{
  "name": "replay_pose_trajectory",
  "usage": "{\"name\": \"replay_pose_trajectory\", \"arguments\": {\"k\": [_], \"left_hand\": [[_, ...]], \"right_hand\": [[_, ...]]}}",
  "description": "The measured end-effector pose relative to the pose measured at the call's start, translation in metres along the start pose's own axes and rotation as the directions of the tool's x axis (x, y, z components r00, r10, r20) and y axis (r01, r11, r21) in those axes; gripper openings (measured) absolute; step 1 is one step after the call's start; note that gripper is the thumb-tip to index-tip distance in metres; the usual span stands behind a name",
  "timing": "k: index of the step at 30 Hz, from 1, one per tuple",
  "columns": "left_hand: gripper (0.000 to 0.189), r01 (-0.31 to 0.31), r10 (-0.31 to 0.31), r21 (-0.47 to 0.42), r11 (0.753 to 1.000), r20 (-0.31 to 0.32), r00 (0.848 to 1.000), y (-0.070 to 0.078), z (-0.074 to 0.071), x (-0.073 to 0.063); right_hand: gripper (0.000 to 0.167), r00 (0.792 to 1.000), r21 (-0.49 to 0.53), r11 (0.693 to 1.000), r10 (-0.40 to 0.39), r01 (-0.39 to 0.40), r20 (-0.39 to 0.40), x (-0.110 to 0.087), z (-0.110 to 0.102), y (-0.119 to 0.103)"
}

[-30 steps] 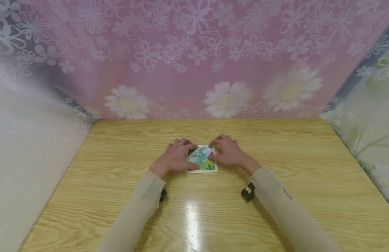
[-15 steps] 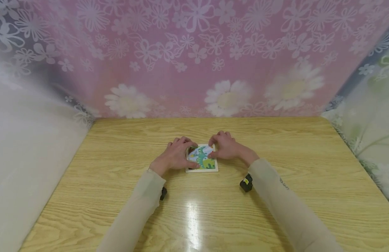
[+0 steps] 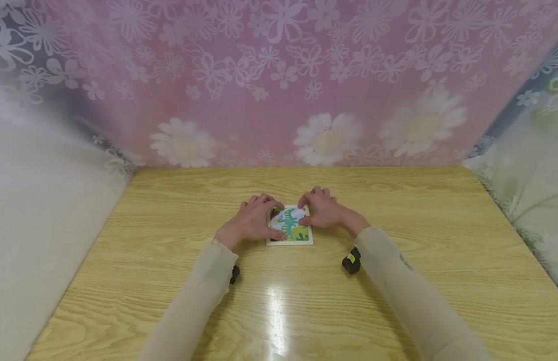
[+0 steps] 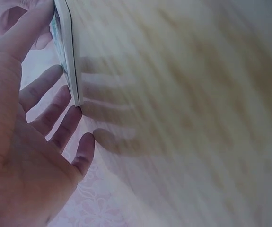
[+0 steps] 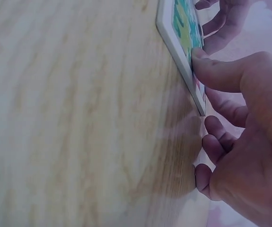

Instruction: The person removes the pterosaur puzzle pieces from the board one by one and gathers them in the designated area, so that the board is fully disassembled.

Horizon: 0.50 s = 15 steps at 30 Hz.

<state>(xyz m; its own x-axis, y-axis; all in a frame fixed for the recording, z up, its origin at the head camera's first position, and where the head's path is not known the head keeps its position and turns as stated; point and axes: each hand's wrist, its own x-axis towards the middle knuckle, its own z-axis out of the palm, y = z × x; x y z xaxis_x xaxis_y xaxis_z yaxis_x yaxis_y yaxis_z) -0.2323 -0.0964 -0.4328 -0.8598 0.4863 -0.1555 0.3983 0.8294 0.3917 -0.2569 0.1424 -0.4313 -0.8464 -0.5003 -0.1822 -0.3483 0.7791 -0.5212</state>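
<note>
A small square puzzle board point(image 3: 299, 233) with a white border and a green dinosaur picture lies flat on the wooden table. My left hand point(image 3: 252, 223) holds its left side, the thumb over the picture near the front and the index finger towards the far edge. In the left wrist view, fingertips point(image 4: 73, 111) meet the board's edge point(image 4: 69, 52). My right hand point(image 3: 324, 210) holds the right side, index finger bent at the far right corner. The right wrist view shows that thumb point(image 5: 211, 71) on the picture and the other fingers curled close to the table.
The wood-grain table point(image 3: 396, 210) reaches back to a pink flowered curtain point(image 3: 243, 100). Pale fabric walls point(image 3: 44, 210) close in both sides. A black camera point(image 3: 351, 261) sits under the right wrist, another point(image 3: 235, 275) under the left.
The right hand has shifted slightly away from me and to the left, its thumb still on the board. The left hand keeps its hold, and the board stays almost in place.
</note>
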Motion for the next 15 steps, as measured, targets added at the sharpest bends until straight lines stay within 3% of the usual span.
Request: {"name": "replay_pose_trajectory", "arguments": {"k": [6,15], "left_hand": [[0.081,0.001,-0.001,-0.008,1.0,-0.004,1.0,-0.0013,0.0003,0.0001],[0.078,-0.013,0.013,-0.016,1.0,-0.018,1.0,-0.0031,0.0021,0.0001]], "right_hand": [[0.034,1.0,0.035,0.999,0.009,-0.01,0.022,0.0017,-0.0006,0.0026],[0.036,0.999,0.101,0.995,-0.003,0.008,-0.041,-0.0017,0.0033,0.0087]]}}
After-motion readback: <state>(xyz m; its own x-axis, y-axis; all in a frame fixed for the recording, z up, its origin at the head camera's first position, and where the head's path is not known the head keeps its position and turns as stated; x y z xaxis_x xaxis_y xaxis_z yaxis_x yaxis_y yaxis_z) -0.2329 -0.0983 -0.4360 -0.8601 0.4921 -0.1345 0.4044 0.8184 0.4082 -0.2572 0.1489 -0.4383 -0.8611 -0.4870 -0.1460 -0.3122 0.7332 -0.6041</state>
